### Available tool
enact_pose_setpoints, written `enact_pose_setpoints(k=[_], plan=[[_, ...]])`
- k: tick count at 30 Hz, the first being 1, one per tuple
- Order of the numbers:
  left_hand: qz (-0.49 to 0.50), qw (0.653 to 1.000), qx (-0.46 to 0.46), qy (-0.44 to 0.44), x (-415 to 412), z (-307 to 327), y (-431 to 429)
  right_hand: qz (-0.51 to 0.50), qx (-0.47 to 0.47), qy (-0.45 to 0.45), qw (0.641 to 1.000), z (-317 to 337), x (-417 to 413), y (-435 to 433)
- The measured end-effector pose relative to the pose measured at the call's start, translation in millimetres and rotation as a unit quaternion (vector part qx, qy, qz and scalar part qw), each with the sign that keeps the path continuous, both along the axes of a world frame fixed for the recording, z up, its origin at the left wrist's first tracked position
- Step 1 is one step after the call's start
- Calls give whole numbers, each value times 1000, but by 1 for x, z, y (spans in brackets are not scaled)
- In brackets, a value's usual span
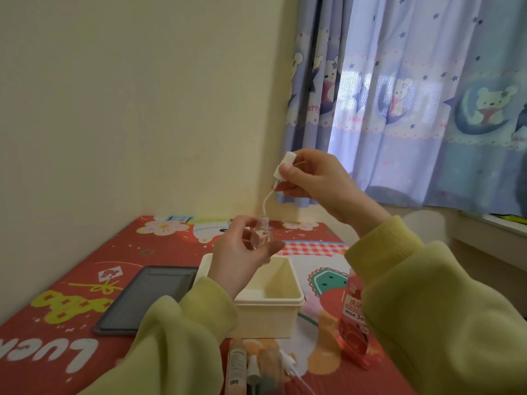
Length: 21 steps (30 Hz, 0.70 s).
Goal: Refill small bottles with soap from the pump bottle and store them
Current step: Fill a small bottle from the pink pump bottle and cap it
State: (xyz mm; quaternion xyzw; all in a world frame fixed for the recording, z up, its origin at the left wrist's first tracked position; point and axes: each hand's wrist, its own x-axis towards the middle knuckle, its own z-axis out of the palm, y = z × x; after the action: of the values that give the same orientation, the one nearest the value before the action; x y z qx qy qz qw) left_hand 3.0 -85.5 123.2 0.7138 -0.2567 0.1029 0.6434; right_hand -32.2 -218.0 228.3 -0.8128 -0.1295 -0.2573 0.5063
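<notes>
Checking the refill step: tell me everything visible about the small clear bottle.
The small clear bottle looks transparent, round-bodied, narrow-necked, uncapped and roughly upright. The left hand pinches its sides, above the cream box. The curved tube of the white cap, held by the right hand, reaches its mouth.

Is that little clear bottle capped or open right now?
Open. The right hand holds the white cap off the small bottle in the left hand, only its thin tube reaching the neck.

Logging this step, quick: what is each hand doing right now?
Left hand: grips the small clear bottle.
Right hand: pinches the white spray cap, its tube at the bottle's neck.
</notes>
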Motion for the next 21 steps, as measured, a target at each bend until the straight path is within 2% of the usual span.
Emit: enact_pose_setpoints(k=[6,11,14,21], plan=[[-1,1000,9,0,0,1,-2,-3,-24,0,1000,-8,-2,-2],[-1,1000,12,-1,1,3,-1,-3,-123,42,991,-8,-7,0],[-1,1000,13,-8,-1,5,-2,-22,-166,36,985,-9,-8,3],[4,1000,9,-17,-3,12,0,-30,-173,25,984,-2,-8,6]])
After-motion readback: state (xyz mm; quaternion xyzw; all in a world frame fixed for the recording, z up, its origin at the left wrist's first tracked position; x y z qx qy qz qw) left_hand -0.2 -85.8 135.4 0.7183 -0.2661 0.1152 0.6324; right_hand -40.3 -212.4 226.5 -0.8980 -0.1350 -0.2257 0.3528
